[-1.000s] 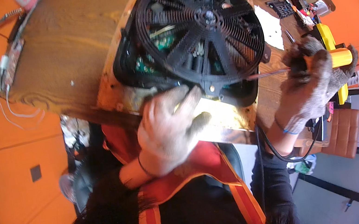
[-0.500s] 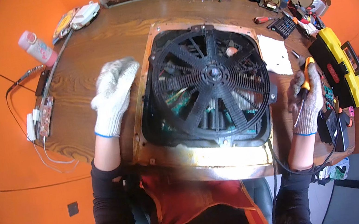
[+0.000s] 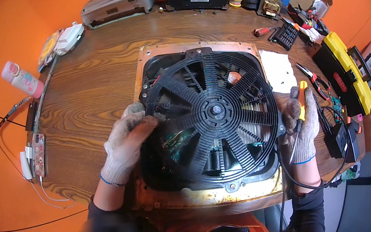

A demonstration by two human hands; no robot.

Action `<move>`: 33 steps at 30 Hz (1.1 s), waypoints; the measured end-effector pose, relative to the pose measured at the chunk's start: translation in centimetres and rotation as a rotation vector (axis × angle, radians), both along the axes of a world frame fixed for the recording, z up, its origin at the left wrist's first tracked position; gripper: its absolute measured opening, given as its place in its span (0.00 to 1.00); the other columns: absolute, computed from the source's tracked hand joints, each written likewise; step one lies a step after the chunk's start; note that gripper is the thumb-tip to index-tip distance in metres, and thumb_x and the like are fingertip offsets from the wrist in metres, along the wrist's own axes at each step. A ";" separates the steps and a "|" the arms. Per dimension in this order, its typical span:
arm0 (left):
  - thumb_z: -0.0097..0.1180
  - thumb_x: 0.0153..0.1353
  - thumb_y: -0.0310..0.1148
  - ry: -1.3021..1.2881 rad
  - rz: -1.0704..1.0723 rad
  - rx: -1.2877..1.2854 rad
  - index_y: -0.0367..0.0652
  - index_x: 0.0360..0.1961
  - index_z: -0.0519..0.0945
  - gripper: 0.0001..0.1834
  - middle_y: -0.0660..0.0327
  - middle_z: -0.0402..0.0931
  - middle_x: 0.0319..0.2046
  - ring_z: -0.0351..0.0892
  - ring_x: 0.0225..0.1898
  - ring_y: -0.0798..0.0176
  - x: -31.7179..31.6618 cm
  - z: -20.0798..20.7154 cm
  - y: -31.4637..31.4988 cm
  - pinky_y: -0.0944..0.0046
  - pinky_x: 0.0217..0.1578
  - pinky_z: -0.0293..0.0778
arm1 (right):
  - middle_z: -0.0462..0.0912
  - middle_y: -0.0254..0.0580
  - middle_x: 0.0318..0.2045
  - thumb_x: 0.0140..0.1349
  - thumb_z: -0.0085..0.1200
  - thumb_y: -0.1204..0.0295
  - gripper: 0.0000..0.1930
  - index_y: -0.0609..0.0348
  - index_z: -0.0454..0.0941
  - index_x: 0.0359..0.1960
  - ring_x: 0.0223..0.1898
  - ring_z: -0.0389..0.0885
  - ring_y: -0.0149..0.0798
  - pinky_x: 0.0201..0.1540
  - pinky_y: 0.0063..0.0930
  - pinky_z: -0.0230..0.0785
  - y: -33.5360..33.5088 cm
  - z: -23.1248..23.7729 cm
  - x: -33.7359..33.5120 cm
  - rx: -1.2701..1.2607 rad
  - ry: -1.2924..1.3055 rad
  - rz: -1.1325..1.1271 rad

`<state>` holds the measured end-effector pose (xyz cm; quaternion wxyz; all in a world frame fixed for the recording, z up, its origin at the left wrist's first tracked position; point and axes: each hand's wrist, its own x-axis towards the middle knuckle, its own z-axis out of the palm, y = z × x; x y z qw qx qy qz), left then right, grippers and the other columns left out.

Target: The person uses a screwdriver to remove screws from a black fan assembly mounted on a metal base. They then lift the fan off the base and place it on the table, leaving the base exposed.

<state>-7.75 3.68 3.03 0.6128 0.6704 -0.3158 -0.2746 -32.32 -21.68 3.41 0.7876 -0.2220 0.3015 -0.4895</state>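
A black round fan point(image 3: 216, 109) with a ribbed guard sits on a square metal-framed unit point(image 3: 208, 197), with green circuit boards showing through the guard. My left hand point(image 3: 126, 137), in a white knit glove, grips the fan's left rim, thumb on top. My right hand point(image 3: 303, 116), also gloved, is closed around a screwdriver point(image 3: 304, 99) with a yellow-orange handle. Its shaft points down toward my wrist. The fingers of that hand are at the fan's right edge; whether they also grip it I cannot tell.
A white sheet point(image 3: 279, 71) lies right of the unit. Beyond it are pliers point(image 3: 313, 81), a bit set point(image 3: 283, 36) and a yellow-black toolbox point(image 3: 348, 73). A black cable point(image 3: 303, 185) loops by my right wrist. A pink bottle point(image 3: 23, 79) stands at the left edge.
My left hand has moved from beside the unit onto the fan's left rim. My right hand, with the screwdriver, has come to the fan's right edge. The view has shifted.
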 end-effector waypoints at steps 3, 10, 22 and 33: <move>0.51 0.61 0.20 0.098 0.003 -0.058 0.32 0.41 0.77 0.08 0.55 0.76 0.47 0.74 0.49 0.62 0.2 -0.3 -0.2 0.60 0.53 0.71 | 0.79 0.36 0.20 0.69 0.49 0.59 0.16 0.61 0.73 0.44 0.10 0.72 0.26 0.07 0.15 0.62 -0.2 -0.6 -0.2 0.014 0.012 -0.031; 0.53 0.59 0.23 0.001 0.005 -0.084 0.32 0.40 0.79 0.09 0.60 0.72 0.45 0.71 0.48 0.65 -0.6 0.1 -0.2 0.67 0.52 0.66 | 0.79 0.36 0.22 0.70 0.48 0.60 0.16 0.61 0.72 0.47 0.11 0.73 0.26 0.08 0.17 0.63 -0.4 -1.1 -0.7 -0.110 -0.081 0.146; 0.52 0.61 0.21 -0.076 -0.009 -0.076 0.30 0.48 0.77 0.14 0.55 0.76 0.48 0.73 0.51 0.62 0.6 -1.0 0.1 0.63 0.56 0.67 | 0.81 0.40 0.27 0.68 0.50 0.57 0.19 0.61 0.72 0.50 0.20 0.79 0.30 0.18 0.19 0.71 -0.2 -0.5 -1.2 -0.067 -0.087 0.178; 0.51 0.65 0.31 0.116 0.014 -0.117 0.26 0.56 0.71 0.23 0.48 0.77 0.48 0.79 0.46 0.59 1.3 -2.0 0.0 0.63 0.49 0.74 | 0.83 0.46 0.35 0.63 0.58 0.65 0.15 0.60 0.74 0.46 0.31 0.85 0.39 0.23 0.22 0.76 -3.2 2.0 -3.6 -0.391 0.043 -0.325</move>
